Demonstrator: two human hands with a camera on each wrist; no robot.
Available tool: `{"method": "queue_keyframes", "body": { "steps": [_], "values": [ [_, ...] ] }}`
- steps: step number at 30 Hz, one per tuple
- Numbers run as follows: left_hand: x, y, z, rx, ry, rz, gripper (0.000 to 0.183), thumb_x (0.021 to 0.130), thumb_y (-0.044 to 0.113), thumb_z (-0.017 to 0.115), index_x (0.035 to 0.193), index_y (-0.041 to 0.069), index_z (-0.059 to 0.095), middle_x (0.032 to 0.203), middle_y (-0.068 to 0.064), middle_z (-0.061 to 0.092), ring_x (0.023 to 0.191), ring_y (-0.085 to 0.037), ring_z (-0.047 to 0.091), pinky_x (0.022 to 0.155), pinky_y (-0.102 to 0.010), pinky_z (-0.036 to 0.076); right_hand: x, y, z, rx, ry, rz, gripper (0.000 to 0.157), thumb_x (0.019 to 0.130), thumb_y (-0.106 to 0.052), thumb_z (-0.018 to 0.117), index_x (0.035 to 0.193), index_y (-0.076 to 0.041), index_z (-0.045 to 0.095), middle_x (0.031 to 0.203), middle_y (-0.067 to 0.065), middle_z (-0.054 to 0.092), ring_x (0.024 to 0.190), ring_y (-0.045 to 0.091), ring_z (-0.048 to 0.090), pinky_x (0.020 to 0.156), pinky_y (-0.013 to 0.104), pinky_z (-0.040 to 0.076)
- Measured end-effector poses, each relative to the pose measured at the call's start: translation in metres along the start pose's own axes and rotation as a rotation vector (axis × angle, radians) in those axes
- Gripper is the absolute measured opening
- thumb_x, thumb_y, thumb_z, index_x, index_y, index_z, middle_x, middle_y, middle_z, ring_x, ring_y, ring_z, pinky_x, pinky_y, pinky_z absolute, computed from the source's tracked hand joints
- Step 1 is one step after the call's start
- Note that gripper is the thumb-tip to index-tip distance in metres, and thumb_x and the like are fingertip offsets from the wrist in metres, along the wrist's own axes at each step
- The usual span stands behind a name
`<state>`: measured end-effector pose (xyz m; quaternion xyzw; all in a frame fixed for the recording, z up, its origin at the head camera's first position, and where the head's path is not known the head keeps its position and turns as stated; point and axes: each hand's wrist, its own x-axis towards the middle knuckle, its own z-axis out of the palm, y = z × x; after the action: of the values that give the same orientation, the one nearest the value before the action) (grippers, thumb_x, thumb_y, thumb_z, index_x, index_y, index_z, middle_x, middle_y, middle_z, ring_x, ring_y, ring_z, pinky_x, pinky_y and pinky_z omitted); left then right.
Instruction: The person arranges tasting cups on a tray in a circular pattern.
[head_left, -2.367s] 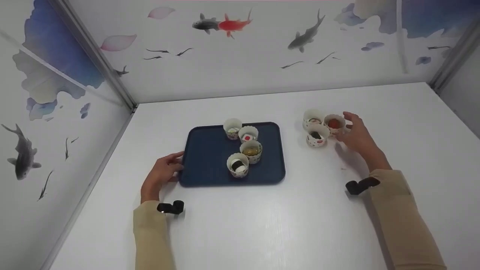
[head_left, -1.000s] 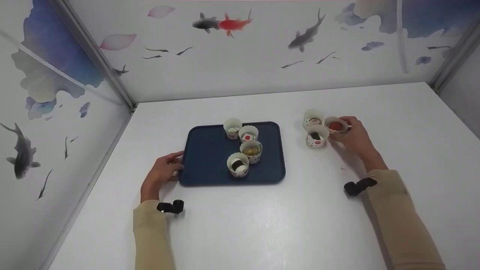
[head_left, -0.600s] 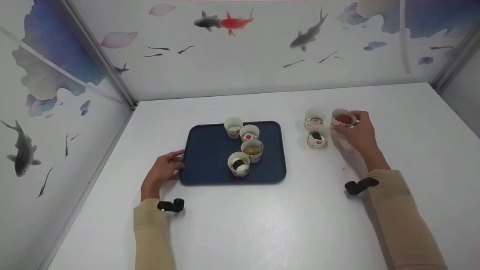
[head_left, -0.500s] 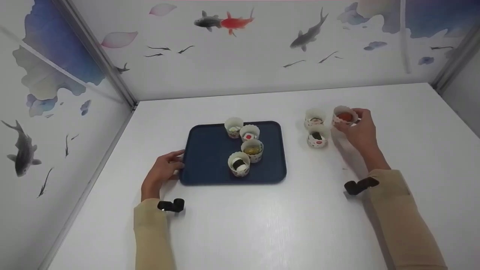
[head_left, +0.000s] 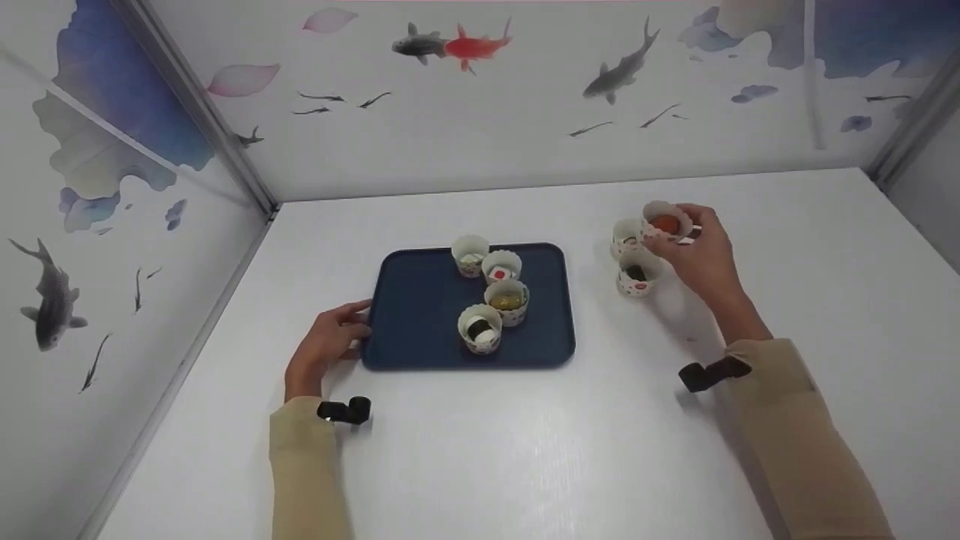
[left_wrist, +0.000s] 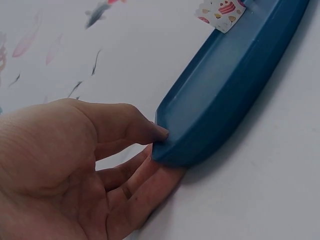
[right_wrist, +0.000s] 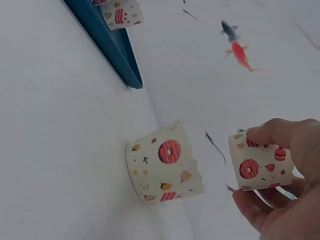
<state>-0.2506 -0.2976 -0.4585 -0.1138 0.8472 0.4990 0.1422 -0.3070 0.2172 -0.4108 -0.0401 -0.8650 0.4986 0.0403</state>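
My right hand (head_left: 705, 259) grips a paper baking cup (head_left: 654, 223) with an orange-red piece inside, raised over the table at the right. In the right wrist view, thumb and fingers pinch this cup (right_wrist: 260, 167), printed with doughnuts, from opposite sides. Two more cups stand just left of it: one with a dark green piece (head_left: 637, 283), and another cup (head_left: 624, 241) behind, partly hidden by the held one. My left hand (head_left: 326, 341) holds the dark blue tray (head_left: 420, 315) by its left edge. In the left wrist view, the thumb is on the rim and fingers reach beneath.
Several paper cups with small sushi-like pieces stand on the tray's right half, such as the front cup (head_left: 480, 341) with a black-banded white piece. White panels with painted fish enclose the white table (head_left: 465, 450) at the back and sides.
My right hand has taken hold of the cup with the orange-red piece, drawn it away from its two neighbours, then raised it and shifted it left. The left hand and tray stay put.
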Motion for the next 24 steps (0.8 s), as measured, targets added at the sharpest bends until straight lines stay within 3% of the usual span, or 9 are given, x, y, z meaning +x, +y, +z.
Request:
{"method": "queue_keyframes", "body": {
  "steps": [14, 24],
  "values": [
    [0.002, -0.001, 0.0, 0.008, 0.009, -0.007, 0.058, 0.098, 0.007, 0.051, 0.154, 0.019, 0.042, 0.147, -0.016, 0.05, 0.122, -0.026, 0.058, 0.088, -0.031, 0.055, -0.02, -0.027, 0.03, -0.001, -0.211, -0.08, 0.076, 0.088, -0.034, 0.077, 0.148, -0.01, 0.037, 0.146, 0.018, 0.047, 0.131, 0.035, 0.05, 0.106, 0.051, 0.047],
    [0.005, -0.001, 0.001, 0.007, 0.007, -0.013, 0.057, 0.098, 0.008, 0.052, 0.153, 0.02, 0.043, 0.146, -0.015, 0.051, 0.12, -0.025, 0.059, 0.088, -0.03, 0.056, -0.035, -0.051, 0.063, -0.048, -0.29, -0.2, 0.067, 0.089, -0.027, 0.076, 0.143, -0.011, 0.04, 0.142, 0.013, 0.05, 0.121, 0.032, 0.059, 0.098, 0.045, 0.054]
  ]
}}
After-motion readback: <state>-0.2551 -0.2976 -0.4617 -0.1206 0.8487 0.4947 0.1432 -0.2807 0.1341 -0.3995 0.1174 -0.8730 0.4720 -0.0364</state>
